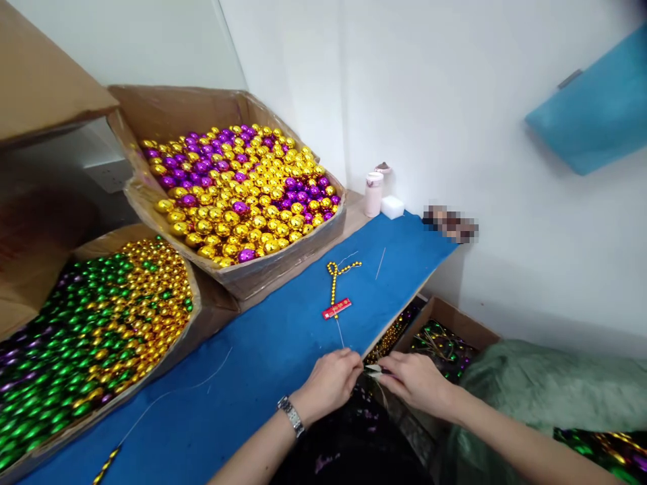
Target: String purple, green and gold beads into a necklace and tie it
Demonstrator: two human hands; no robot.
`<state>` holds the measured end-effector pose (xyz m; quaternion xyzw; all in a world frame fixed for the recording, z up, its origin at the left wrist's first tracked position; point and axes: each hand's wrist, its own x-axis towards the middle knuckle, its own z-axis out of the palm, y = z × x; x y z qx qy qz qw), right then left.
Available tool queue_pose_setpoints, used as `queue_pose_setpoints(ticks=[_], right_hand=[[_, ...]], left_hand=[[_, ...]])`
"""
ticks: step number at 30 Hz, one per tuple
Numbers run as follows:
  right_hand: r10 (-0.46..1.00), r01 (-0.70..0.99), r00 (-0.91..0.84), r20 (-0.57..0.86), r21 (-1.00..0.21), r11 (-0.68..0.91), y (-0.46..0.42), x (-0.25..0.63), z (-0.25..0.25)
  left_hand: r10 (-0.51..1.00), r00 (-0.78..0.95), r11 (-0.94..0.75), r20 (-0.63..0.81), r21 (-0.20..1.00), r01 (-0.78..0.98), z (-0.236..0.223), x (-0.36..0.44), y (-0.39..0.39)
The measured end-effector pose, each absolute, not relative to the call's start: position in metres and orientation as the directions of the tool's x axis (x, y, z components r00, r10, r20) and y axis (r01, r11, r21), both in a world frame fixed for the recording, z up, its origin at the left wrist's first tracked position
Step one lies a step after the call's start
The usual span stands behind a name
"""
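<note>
Near the table's front edge, my left hand (334,377) is closed in a pinch on a thin clear thread (340,335). That thread runs up to a short string of gold beads (333,289) on the blue cloth, past a small red tag (336,308). My right hand (414,382) is closed around a small pair of thread snips (374,370), whose blades point at my left fingertips. The fingers partly hide the snips' handles and the thread's end.
A large carton (288,259) of gold and purple balls stands at the back left. Another carton (189,323) holds green, gold and purple beads. A pink bottle (373,195) and white block (392,207) stand by the wall. Below right lie a bead box (480,320) and green sack (546,384).
</note>
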<state>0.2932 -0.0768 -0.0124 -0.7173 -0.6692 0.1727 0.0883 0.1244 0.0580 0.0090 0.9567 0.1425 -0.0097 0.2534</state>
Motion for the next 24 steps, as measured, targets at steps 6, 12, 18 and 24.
queue_pose_setpoints(ticks=[6, 12, 18, 24], right_hand=[[0.993, 0.942, 0.047, -0.113, -0.327, -0.081, -0.078, 0.297, -0.017], [0.999, 0.966, 0.04, -0.028, -0.255, -0.046, -0.07, 0.334, 0.002], [0.998, 0.995, -0.051, 0.034, -0.078, 0.054, -0.015, 0.362, 0.008], [0.998, 0.991, -0.001, 0.064, 0.135, -0.008, 0.044, 0.401, 0.007]], left_hand=[[0.292, 0.954, -0.82, -0.068, 0.495, 0.287, 0.013, 0.126, 0.056], [0.439, 0.896, -0.757, 0.072, 0.566, 0.326, 0.036, 0.117, 0.07], [0.852, 0.502, -0.237, 0.15, 0.965, 0.114, 0.062, 0.092, 0.116], [0.989, 0.147, 0.051, 0.001, 0.935, -0.352, 0.095, 0.039, 0.154]])
